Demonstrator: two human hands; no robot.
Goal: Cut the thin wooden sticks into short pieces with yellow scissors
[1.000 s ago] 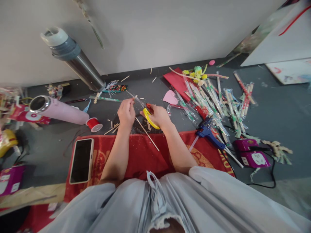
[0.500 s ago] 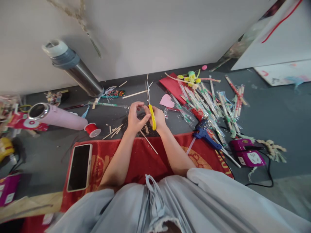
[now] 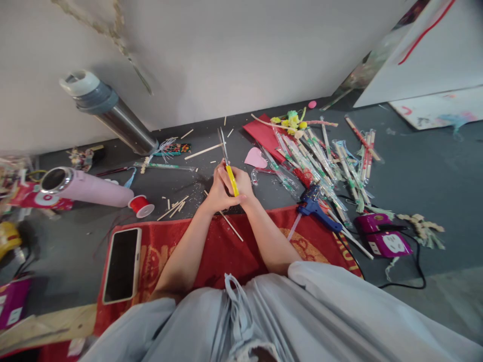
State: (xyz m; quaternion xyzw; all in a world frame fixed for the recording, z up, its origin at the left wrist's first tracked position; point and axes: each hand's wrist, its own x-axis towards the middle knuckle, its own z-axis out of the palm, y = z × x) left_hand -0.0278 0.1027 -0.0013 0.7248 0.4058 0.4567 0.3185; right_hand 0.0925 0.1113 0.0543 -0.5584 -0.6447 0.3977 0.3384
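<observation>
I see the right hand (image 3: 243,186) gripping yellow scissors (image 3: 232,181), points away, perhaps for safety; the left hand (image 3: 216,196) presses against it; its grip I can't tell.

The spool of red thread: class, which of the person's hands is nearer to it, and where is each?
Left. The left hand is to the right of the spool, past some scattered sticks; the right hand is farther right, beyond it.
</observation>
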